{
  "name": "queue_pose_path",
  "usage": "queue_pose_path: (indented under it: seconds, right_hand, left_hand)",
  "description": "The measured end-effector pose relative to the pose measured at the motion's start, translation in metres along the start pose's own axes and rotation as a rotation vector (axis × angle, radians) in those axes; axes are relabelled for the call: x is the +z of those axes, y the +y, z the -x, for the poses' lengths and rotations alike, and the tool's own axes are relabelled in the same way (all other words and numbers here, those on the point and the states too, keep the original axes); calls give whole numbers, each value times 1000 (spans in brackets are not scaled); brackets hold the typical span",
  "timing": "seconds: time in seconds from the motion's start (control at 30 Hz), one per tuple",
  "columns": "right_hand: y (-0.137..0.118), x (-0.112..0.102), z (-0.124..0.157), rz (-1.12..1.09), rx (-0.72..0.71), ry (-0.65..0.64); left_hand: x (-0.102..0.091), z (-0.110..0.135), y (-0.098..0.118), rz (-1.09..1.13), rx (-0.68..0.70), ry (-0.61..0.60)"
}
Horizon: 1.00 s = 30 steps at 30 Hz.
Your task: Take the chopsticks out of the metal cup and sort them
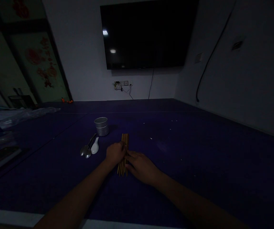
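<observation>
A bundle of brown chopsticks [122, 167] lies lengthwise on the purple surface in front of me, several sticks side by side with their near ends slightly uneven. My left hand [115, 153] is closed over the middle of the bundle from the left, fingers curled. From the right, my right hand [143, 167] touches the bundle's edge with its fingers stretched out and the thumb apart from them. To the left lie a white spoon [95, 148] and metal spoons [83, 149], close together. Behind them a round metal holder [102, 127] stands upright.
The wide purple surface [180, 184] reaches back to the wall, with small white scraps [151, 138] on it. Clear plastic wrapping [32, 115] and other items lie at the far left. A television [148, 35] hangs above sockets [125, 83]. A black cable [208, 60] runs down the right wall.
</observation>
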State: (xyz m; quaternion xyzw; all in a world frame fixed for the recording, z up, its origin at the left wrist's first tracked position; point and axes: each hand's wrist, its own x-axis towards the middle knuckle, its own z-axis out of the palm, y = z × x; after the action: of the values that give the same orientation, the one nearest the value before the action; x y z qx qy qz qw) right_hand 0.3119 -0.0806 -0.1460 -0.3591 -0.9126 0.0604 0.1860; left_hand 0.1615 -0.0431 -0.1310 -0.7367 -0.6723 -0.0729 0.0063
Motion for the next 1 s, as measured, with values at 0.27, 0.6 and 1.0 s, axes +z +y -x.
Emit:
queue_pose_path:
  seconds: [0.27, 0.6, 1.0]
  right_hand:
    - [0, 1, 0, -26, -17, 21]
    - [0, 0, 1, -30, -12, 20]
    - [1, 1, 1, -23, -15, 37]
  left_hand:
    - [0, 1, 1, 8, 10, 12]
    - [2, 0, 1, -2, 13, 14]
    - [1, -1, 1, 42, -16, 10]
